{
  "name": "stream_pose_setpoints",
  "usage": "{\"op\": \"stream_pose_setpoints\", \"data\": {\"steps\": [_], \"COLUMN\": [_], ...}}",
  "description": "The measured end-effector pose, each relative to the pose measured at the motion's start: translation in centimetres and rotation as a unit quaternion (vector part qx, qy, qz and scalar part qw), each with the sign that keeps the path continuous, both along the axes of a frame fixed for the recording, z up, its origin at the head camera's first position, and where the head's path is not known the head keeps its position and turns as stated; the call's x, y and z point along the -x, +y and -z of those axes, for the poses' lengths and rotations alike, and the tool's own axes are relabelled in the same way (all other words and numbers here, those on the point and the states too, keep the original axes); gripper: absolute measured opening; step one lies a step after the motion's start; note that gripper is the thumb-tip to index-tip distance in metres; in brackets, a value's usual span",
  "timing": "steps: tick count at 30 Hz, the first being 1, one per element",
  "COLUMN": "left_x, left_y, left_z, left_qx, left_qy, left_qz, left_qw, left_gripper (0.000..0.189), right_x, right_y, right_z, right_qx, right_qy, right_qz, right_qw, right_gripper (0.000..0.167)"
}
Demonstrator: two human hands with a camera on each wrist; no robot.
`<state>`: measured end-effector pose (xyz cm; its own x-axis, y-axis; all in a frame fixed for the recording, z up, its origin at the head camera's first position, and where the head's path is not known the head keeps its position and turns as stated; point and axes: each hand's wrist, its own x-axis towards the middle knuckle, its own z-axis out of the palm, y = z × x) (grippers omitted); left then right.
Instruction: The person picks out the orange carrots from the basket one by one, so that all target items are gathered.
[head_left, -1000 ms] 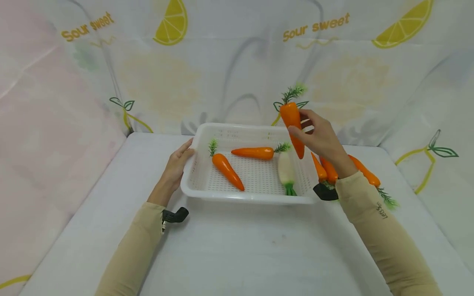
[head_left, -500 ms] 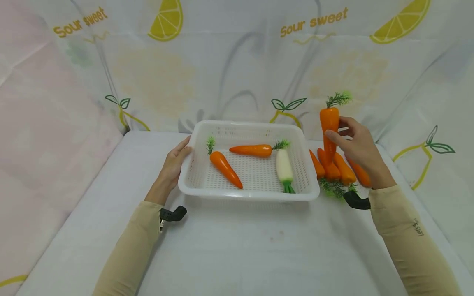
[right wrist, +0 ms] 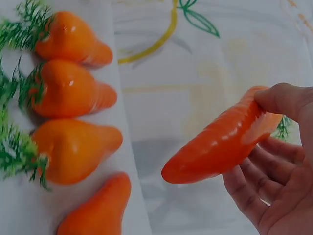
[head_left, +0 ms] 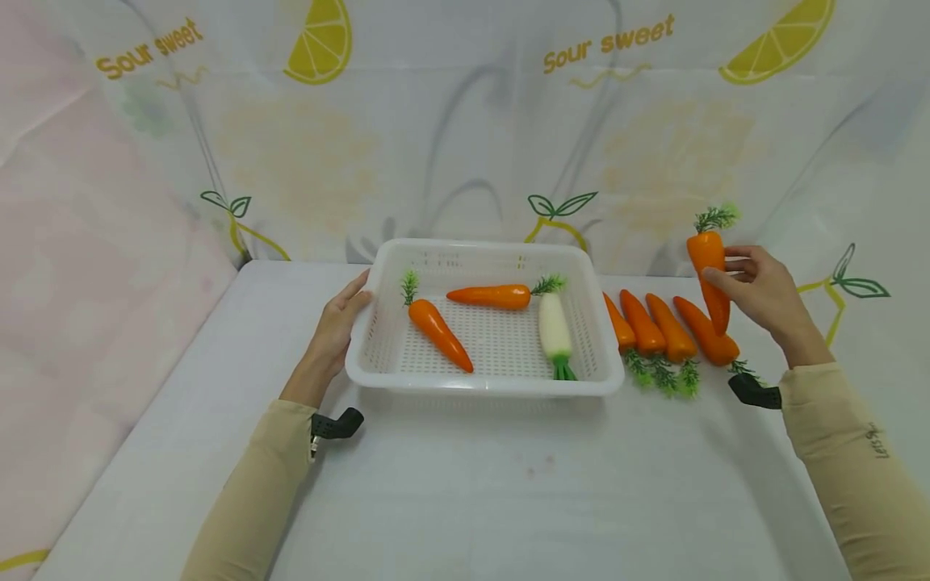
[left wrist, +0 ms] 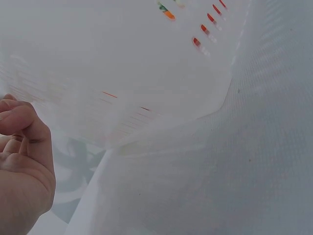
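Observation:
My right hand [head_left: 766, 298] pinches an orange carrot [head_left: 703, 257] with green leaves between thumb and fingers. The carrot is held leaf end up, above the right part of the table; its tapered tip shows in the right wrist view, where my thumb lies along the top of the carrot [right wrist: 215, 147]. My left hand [head_left: 336, 327] grips the left side of a white plastic basket [head_left: 479, 386]. Inside the basket lie two carrots, one slanting at the left [head_left: 439, 335] and one crosswise at the back [head_left: 494, 296], plus a white radish [head_left: 555, 327] at the right.
Right of the basket, several carrots [head_left: 672, 329] lie side by side on the white tablecloth [head_left: 465, 500], leaf ends toward me. A printed cloth backdrop [head_left: 436, 145] stands behind the table, with a pinkish one [head_left: 87, 242] at the left.
My right hand has carried the carrot from over the basket's right side rightward, past the row of carrots, and lower. My left hand stays on the basket, which has hardly moved.

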<state>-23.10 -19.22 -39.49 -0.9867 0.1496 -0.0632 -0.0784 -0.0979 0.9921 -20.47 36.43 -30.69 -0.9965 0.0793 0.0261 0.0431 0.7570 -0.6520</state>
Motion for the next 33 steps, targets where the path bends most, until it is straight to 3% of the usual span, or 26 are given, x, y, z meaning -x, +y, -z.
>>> {"op": "stream_pose_setpoints", "data": {"steps": [9, 18, 23, 33], "left_x": [0.0, -0.2, -0.3, -0.3], "left_y": [-0.1, -0.3, -0.1, 0.0], "left_z": [-0.1, 0.2, 0.3, 0.4], "left_qx": [0.013, 0.006, 0.007, 0.012], "left_qy": [-0.003, 0.002, 0.002, 0.000], "left_qz": [-0.005, 0.000, 0.004, 0.006], "left_qw": [0.9999, 1.0000, 1.0000, 0.9999], "left_gripper": [0.052, 0.052, 0.053, 0.052], "right_x": [0.1, 1.0, 1.0, 1.2], "right_y": [4.1, 6.8, 7.7, 8.0], "right_z": [2.8, 5.0, 6.2, 7.0], "right_qx": [-0.064, -0.100, -0.114, -0.111], "right_qy": [-0.088, -0.149, -0.157, -0.175], "right_qz": [0.013, 0.018, 0.015, 0.003], "right_qw": [0.9940, 0.9836, 0.9809, 0.9783], "right_gripper": [0.085, 0.084, 0.081, 0.083]}}
